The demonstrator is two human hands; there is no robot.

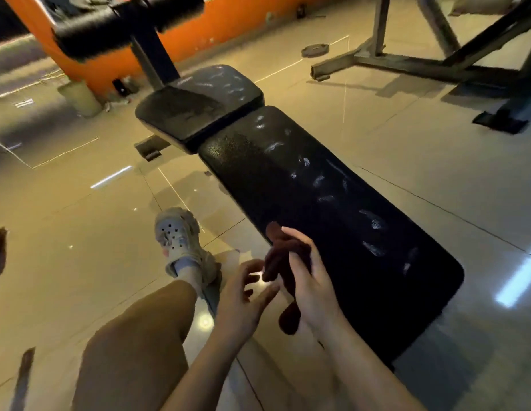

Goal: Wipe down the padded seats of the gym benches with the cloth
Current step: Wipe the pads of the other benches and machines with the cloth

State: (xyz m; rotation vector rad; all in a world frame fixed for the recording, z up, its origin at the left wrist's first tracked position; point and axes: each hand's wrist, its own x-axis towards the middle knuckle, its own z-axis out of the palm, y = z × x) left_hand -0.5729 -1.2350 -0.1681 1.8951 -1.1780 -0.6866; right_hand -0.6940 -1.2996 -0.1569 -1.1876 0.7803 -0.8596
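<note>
A black padded gym bench runs away from me, with a long back pad (332,221) and a shorter seat pad (205,99) beyond it, both streaked with whitish smears. My right hand (308,283) holds a dark reddish-brown cloth (283,256) at the near left edge of the long pad; one end of the cloth hangs below the hand. My left hand (243,289) hovers just left of the cloth with fingers spread and loosely bent, holding nothing.
My leg and a grey clog (181,241) stand on the tiled floor left of the bench. Padded leg rollers (125,22) rise at the bench's far end before an orange wall. A metal rack frame (436,57) and a weight plate (315,50) lie far right.
</note>
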